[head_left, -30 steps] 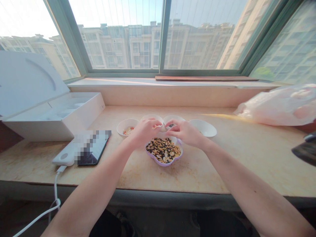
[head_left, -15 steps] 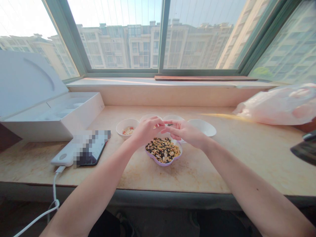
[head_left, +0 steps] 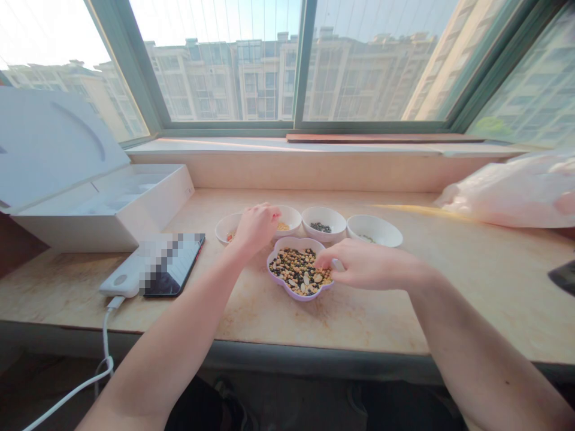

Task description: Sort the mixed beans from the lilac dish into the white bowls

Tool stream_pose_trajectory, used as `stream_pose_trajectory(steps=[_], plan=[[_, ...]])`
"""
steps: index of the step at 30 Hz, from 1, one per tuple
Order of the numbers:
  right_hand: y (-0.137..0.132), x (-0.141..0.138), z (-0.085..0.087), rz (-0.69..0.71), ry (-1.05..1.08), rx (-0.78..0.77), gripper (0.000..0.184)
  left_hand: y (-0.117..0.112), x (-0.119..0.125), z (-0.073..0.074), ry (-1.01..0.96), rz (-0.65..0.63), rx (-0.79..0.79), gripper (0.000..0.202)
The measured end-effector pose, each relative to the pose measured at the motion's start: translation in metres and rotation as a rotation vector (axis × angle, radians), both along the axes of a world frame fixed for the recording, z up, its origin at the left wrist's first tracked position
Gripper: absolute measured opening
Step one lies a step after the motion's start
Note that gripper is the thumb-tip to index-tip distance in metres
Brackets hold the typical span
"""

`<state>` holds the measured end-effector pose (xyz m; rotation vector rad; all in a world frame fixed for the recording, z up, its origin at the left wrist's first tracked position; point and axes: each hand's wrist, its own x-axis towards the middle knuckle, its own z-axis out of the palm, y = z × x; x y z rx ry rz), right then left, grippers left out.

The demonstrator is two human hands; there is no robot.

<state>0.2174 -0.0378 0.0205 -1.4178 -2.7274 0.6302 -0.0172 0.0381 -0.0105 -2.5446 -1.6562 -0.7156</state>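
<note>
A purple flower-shaped dish (head_left: 275,281) of mixed beans and seeds sits on the stone counter in front of me. Behind it stand several small white bowls: one with pale and red pieces (head_left: 223,227), one with yellow grains (head_left: 291,215), one with dark seeds (head_left: 324,220) and one almost bare (head_left: 375,230). My left hand (head_left: 255,228) hovers over the two left bowls, fingers curled in a pinch; what they hold is hidden. My right hand (head_left: 366,264) rests at the dish's right rim, fingertips pinched down among the beans.
An open white box (head_left: 99,206) stands at the left. A phone on a white power bank (head_left: 155,272) with a cable lies before it. A pink plastic bag (head_left: 512,191) lies at the right, a dark object (head_left: 563,276) at the right edge. The counter's front edge is close.
Both hands met above the back of the dish; now they have parted. The left moved left over the bowls, the right dropped to the dish's right rim.
</note>
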Motion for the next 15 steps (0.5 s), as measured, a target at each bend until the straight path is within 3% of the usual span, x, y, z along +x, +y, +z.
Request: stream_pose_trajectory(steps=[5, 10, 15], plan=[[0.006, 0.004, -0.001, 0.044, 0.026, -0.127, 0.025, -0.001, 0.001, 0.000, 0.082, 0.023, -0.034, 0.031], [0.015, 0.003, -0.002, -0.015, 0.025, -0.317, 0.031, -0.001, 0.001, -0.001, 0.047, 0.018, -0.031, 0.029], [0.019, -0.004, -0.004, -0.026, -0.010, -0.303, 0.027, -0.002, 0.002, 0.002, 0.065, 0.030, -0.037, 0.029]])
